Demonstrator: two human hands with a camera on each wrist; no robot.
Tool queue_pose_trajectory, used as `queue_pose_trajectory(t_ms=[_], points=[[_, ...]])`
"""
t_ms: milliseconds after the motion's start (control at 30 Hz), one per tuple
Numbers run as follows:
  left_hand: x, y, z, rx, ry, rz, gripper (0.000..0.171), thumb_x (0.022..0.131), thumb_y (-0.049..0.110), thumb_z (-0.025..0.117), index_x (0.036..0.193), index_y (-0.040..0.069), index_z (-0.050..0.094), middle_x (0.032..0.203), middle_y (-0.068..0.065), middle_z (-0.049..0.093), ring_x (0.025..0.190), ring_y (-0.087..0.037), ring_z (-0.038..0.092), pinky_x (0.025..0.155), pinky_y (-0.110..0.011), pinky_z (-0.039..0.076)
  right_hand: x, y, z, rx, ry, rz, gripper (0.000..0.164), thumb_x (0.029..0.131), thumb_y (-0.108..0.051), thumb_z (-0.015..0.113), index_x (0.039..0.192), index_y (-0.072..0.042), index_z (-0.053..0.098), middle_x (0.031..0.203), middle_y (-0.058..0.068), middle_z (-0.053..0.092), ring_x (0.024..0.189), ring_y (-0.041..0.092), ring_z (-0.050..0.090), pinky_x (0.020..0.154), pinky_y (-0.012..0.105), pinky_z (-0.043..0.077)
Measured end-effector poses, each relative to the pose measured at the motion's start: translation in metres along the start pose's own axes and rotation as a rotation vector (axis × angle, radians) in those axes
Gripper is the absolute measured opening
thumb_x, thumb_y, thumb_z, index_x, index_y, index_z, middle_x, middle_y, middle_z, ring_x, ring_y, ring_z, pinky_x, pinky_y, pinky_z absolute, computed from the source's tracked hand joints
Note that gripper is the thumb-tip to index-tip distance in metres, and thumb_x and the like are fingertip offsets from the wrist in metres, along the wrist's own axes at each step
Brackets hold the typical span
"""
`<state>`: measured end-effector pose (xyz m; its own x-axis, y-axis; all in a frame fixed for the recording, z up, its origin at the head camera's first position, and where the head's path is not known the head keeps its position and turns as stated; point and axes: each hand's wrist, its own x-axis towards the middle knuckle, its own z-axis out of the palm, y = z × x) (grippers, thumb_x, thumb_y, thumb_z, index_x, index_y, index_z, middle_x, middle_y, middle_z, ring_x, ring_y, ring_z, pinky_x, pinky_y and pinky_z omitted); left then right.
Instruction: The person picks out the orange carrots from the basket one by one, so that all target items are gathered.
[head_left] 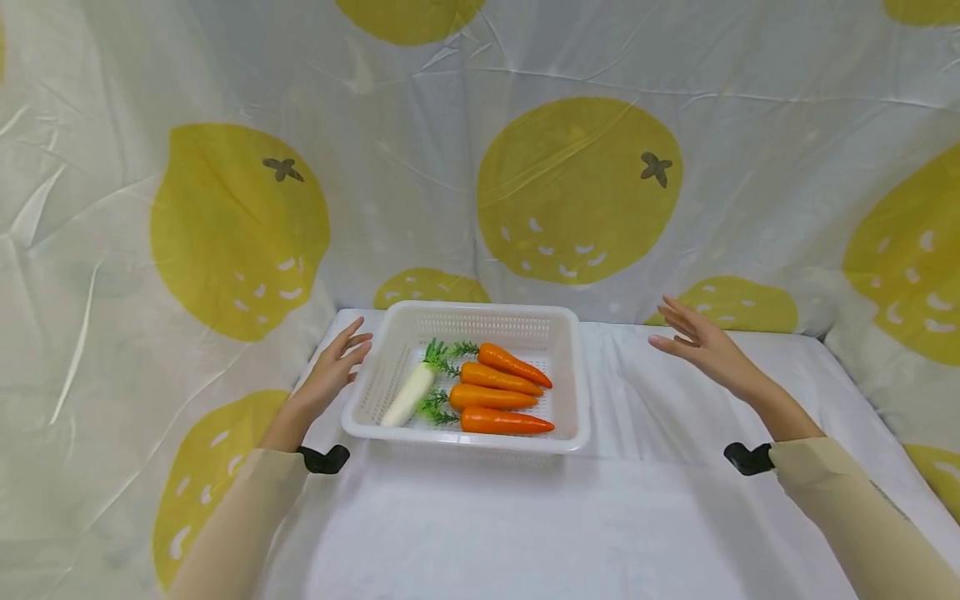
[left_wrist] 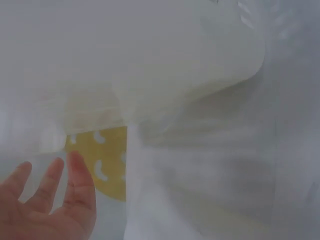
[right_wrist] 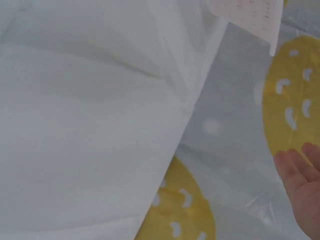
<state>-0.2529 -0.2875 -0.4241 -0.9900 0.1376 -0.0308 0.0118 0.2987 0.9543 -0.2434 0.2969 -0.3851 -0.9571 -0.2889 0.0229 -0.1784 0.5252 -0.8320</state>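
Note:
A white plastic basket [head_left: 480, 439] stands toward the back of the table. Several orange carrots [head_left: 501, 398] with green tops lie side by side in its right part. Left of them a white radish [head_left: 408, 393] with green leaves lies at a slant. My left hand [head_left: 333, 367] is held just beside the basket's left wall, fingers loosely spread, holding nothing; whether it touches the rim I cannot tell. Well to the right of the basket my right hand [head_left: 701, 346] hovers over the table, also holding nothing, its fingers extended. In the right wrist view the basket's corner [right_wrist: 252, 20] shows at the top.
A white cloth covers the table [head_left: 480, 525]. Behind it and at the sides hangs a pale curtain [head_left: 405, 167] printed with big yellow lemons. The table's back edge runs close behind the basket.

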Motion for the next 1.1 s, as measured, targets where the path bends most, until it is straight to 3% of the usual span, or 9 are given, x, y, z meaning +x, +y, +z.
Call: queue_pose_trajectory(t_ms=[167,300,500,767,933,1100], points=[[0.0,-0.002,0.007,0.016,0.011,0.006,0.064,0.108,0.025,0.047,0.161,0.015,0.014,0.155,-0.026,0.027,0.138,-0.041,0.031,0.109,-0.063,0.024,0.015,-0.02,0.006,0.03,-0.017,-0.022,0.084,0.098,-0.035,0.065,0.161,-0.028,0.01,0.163,0.007,0.023,0.148,0.033,0.021,0.109,0.066,0.022],[0.001,-0.005,0.01,0.034,0.032,0.024,0.06,0.108,0.02,0.046,0.16,0.009,0.018,0.152,-0.03,0.028,0.139,-0.04,0.027,0.111,-0.056,0.023,0.028,-0.034,0.012,0.059,-0.024,-0.056,0.083,0.098,-0.031,0.067,0.161,-0.024,0.014,0.162,0.007,0.027,0.147,0.031,0.025,0.11,0.063,0.025],[-0.005,0.009,0.018,-0.021,0.061,-0.016,0.053,0.107,0.009,0.043,0.156,-0.001,0.024,0.15,-0.031,0.028,0.139,-0.037,0.023,0.111,-0.046,0.022,0.049,-0.055,0.025,0.104,-0.044,-0.112,0.079,0.098,-0.029,0.066,0.161,-0.019,0.018,0.159,0.009,0.032,0.144,0.031,0.031,0.109,0.058,0.031],[0.004,-0.007,0.02,0.003,0.158,-0.041,0.052,0.107,0.02,0.047,0.156,0.009,0.033,0.14,-0.02,0.039,0.129,-0.025,0.032,0.106,-0.031,0.027,0.074,-0.082,0.043,0.201,-0.051,-0.144,0.071,0.098,-0.024,0.067,0.158,-0.014,0.03,0.153,0.013,0.041,0.137,0.031,0.043,0.11,0.052,0.034],[0.004,-0.008,0.022,0.055,0.18,-0.025,0.051,0.107,0.021,0.048,0.155,0.009,0.034,0.126,-0.019,0.047,0.111,-0.019,0.043,0.092,-0.02,0.035,0.089,-0.092,0.058,0.263,-0.069,-0.167,0.069,0.098,-0.019,0.067,0.157,-0.011,0.031,0.151,0.015,0.044,0.135,0.031,0.045,0.11,0.05,0.034],[0.003,-0.01,0.023,0.064,0.192,-0.023,0.051,0.107,0.021,0.049,0.155,0.009,0.036,0.123,-0.019,0.052,0.101,-0.012,0.048,0.084,-0.016,0.039,0.099,-0.097,0.077,0.339,-0.076,-0.148,0.063,0.097,-0.012,0.067,0.153,-0.005,0.038,0.147,0.02,0.046,0.129,0.035,0.051,0.107,0.051,0.037]])
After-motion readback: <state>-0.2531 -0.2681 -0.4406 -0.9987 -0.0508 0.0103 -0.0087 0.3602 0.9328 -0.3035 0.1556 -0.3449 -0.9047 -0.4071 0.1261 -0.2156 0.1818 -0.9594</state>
